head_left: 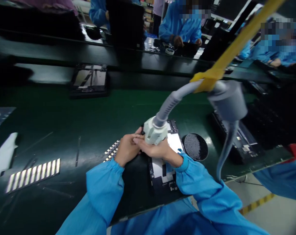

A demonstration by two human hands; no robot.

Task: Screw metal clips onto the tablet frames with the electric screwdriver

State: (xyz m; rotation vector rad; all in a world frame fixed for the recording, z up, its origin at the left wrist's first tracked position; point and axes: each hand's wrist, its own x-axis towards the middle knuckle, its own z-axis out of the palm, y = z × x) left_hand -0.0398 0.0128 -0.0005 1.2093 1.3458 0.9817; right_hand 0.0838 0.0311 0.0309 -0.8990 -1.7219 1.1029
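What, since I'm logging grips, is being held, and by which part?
Cannot tell: the left hand and right hand meet, but anything between them is too small or hidden.

The left hand [126, 148] and right hand [154, 149] meet at the fingertips near a white nozzle [155, 131] and tablet-like device [158, 169].

The white fitting [155, 131] partly hides the right hand [155, 150].

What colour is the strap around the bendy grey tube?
The strap is yellow, in the head view.
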